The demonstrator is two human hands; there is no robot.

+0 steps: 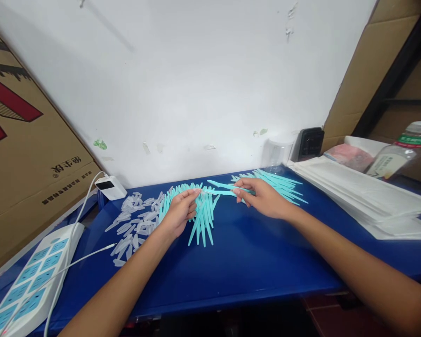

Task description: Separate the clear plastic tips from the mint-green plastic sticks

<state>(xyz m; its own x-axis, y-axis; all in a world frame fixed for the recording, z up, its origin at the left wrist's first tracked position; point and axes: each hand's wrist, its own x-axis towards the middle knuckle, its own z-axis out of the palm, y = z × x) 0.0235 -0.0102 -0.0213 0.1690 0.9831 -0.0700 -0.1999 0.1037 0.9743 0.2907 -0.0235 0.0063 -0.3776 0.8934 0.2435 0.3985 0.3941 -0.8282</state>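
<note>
My right hand (254, 197) is closed around slim teal eyebrow razors (221, 185); at least two stick out to the left from its fingers. My left hand (181, 209) pinches at the tip of the lower razor, where a small clear cap (204, 191) seems to sit, mostly hidden by the fingertips. Under and beside the left hand lies a fanned pile of teal razors (204, 220). To its left, translucent caps (128, 229) are scattered over the blue table. Behind my right hand is a second pile of teal razors (284, 187).
A white power strip (38, 276) and cables lie at the left, near a small white device (111, 188). A big carton (31, 154) leans there. At the right are stacked white sheets (365, 196), a plastic bottle (396, 157), a clear jar (279, 154) and a black device (310, 142).
</note>
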